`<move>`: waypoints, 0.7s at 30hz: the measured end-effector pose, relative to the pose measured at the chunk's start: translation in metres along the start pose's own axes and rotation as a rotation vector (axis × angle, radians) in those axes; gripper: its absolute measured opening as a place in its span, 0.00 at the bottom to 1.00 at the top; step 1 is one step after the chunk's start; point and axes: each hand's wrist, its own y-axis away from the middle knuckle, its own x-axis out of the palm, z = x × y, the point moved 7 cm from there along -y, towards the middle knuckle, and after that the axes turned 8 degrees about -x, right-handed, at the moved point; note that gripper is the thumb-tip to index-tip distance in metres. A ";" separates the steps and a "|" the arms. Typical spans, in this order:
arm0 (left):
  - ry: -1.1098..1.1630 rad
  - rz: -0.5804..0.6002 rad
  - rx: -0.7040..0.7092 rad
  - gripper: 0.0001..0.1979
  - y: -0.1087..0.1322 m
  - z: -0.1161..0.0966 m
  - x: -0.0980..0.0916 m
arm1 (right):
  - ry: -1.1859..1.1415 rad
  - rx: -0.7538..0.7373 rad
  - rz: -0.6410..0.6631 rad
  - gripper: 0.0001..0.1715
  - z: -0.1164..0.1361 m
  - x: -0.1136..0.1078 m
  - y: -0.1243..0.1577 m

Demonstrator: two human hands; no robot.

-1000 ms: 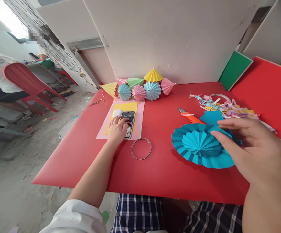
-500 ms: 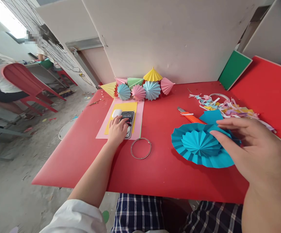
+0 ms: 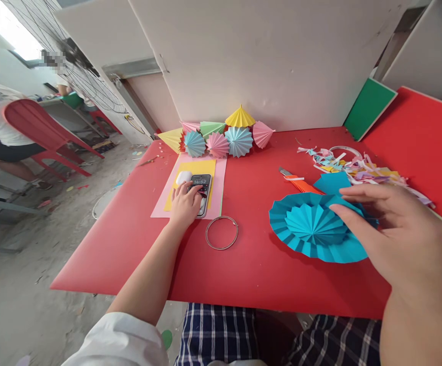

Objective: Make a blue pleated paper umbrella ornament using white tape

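My right hand pinches the far right rim of a blue pleated paper hat, thumb on top. The hat has a fan-folded crown and a wide folded brim, and it rests on or just over the table. My left hand lies with fingers spread over a phone, one fingertip touching its lit screen. Beside the phone sits a small white case. Under both are a yellow sheet and a pink sheet. A thin metal ring lies near my left wrist.
On the red table, an orange utility knife lies behind the hat, near a blue paper piece and paper scraps. Small pleated paper umbrellas line the back board. A green board leans at right. Another person sits far left.
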 end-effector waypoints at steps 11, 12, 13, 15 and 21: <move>-0.007 0.004 0.006 0.21 0.000 -0.001 0.000 | 0.028 -0.033 0.017 0.19 -0.006 0.000 -0.003; -0.009 0.003 0.007 0.21 0.000 -0.001 0.000 | 0.027 -0.031 0.017 0.19 -0.006 0.000 -0.003; -0.011 0.002 0.007 0.21 0.000 -0.001 0.000 | 0.024 -0.033 0.013 0.19 -0.006 0.000 -0.003; -0.011 -0.001 0.007 0.21 0.000 -0.001 0.000 | 0.017 -0.034 0.003 0.19 -0.006 0.000 -0.003; -0.011 0.001 0.003 0.21 0.000 -0.001 0.000 | 0.052 -0.015 0.014 0.15 -0.007 -0.001 -0.001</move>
